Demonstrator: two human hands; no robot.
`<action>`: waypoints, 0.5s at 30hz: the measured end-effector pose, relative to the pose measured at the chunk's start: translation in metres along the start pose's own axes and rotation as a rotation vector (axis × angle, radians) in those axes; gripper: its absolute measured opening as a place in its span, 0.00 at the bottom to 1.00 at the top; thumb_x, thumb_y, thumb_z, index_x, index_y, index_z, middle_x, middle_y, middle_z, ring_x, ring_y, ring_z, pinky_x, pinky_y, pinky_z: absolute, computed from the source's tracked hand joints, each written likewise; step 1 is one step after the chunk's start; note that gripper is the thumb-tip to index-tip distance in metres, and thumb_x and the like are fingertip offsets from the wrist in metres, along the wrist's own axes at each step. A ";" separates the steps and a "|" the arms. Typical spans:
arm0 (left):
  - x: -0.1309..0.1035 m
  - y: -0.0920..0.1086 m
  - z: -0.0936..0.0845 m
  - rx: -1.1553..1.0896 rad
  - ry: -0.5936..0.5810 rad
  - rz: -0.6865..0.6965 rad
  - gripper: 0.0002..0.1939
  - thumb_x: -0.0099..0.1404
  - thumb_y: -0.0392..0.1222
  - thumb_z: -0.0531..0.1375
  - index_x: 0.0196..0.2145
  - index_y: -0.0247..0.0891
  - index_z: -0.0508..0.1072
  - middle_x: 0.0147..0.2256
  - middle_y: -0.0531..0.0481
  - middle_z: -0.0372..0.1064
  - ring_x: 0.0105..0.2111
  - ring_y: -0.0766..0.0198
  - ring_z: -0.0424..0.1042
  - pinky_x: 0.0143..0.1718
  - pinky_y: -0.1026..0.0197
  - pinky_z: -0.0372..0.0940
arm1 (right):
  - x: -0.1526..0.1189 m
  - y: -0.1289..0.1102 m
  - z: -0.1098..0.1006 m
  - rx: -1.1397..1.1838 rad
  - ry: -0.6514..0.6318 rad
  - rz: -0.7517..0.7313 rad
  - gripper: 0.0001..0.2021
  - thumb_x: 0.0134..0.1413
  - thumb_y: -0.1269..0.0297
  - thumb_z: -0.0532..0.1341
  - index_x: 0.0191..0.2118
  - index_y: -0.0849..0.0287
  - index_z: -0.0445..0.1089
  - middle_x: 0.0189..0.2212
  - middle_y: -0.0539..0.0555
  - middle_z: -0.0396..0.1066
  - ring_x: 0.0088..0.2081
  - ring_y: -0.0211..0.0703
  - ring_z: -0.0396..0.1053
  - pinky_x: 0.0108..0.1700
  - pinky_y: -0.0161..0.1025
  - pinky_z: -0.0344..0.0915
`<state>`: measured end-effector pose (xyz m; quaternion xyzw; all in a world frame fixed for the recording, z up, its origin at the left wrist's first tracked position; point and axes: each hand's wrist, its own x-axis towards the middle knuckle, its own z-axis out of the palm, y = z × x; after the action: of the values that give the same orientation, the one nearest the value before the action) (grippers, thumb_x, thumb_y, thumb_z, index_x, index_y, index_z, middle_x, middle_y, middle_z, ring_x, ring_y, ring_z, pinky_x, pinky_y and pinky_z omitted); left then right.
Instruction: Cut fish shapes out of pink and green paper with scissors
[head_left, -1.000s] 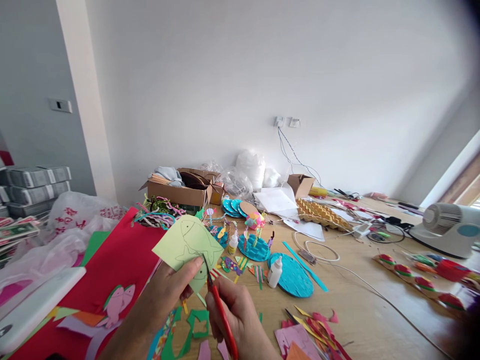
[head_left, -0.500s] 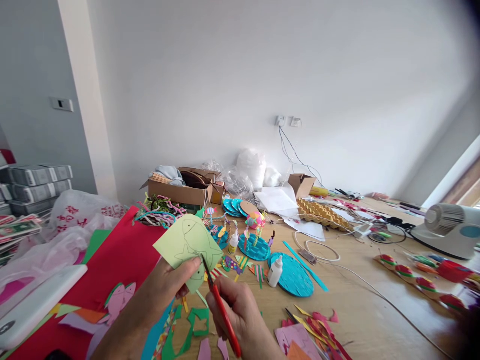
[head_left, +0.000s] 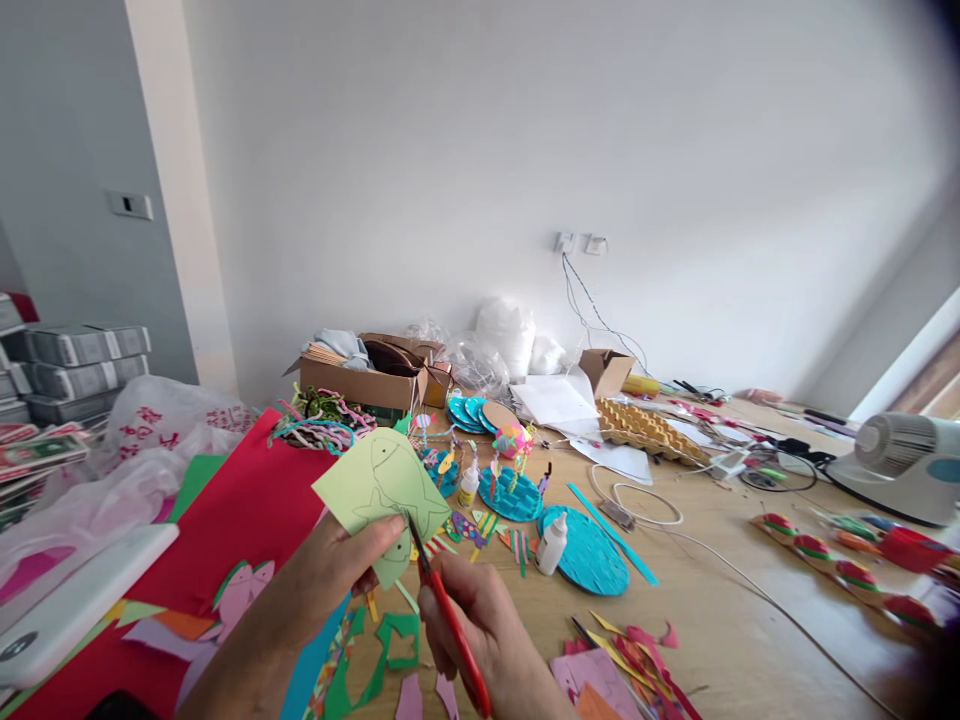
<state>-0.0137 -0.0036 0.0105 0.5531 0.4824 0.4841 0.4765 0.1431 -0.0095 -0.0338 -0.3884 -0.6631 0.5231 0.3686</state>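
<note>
A light green paper (head_left: 386, 470) with fish outlines drawn on it is pinched between thumb and fingers of my left hand (head_left: 352, 555). My right hand (head_left: 476, 615) is closed round the red handles of a pair of scissors (head_left: 454, 630), whose dark blades reach into the paper's right part, close to my left thumb. Just beyond lie small decorated paper fish (head_left: 517, 543). A white glue bottle (head_left: 551, 545) stands by a blue textured oval (head_left: 589, 555). Green paper scraps (head_left: 397, 640) are on the table below my hands.
Red sheets (head_left: 232, 510) and a white phone-like object (head_left: 90, 590) lie left. A cardboard box (head_left: 360, 385) is behind. An egg tray (head_left: 652, 430), a white cable (head_left: 757, 580) and a small fan (head_left: 900, 465) are right; coloured scraps (head_left: 645, 655) lie at the front.
The view has shifted slightly, moving the background a little to the right in the picture. Both hands keep their hold on the paper and scissors, with little visible movement.
</note>
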 end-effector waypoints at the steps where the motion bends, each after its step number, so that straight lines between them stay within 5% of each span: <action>1: 0.000 0.000 0.000 0.002 -0.001 -0.002 0.15 0.54 0.51 0.58 0.19 0.42 0.59 0.18 0.61 0.54 0.20 0.68 0.53 0.21 0.64 0.52 | 0.000 0.001 0.000 -0.002 0.004 -0.004 0.19 0.57 0.51 0.57 0.22 0.56 0.56 0.15 0.43 0.54 0.17 0.31 0.52 0.19 0.30 0.47; 15: -0.001 0.002 0.000 0.024 0.026 -0.033 0.14 0.52 0.51 0.59 0.19 0.42 0.59 0.18 0.60 0.53 0.19 0.67 0.54 0.21 0.64 0.53 | 0.002 0.002 -0.001 0.014 0.004 -0.021 0.19 0.57 0.51 0.57 0.21 0.56 0.55 0.15 0.43 0.52 0.18 0.31 0.50 0.19 0.30 0.45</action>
<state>-0.0138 -0.0045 0.0124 0.5445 0.5033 0.4773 0.4716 0.1441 -0.0072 -0.0358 -0.3798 -0.6628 0.5231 0.3779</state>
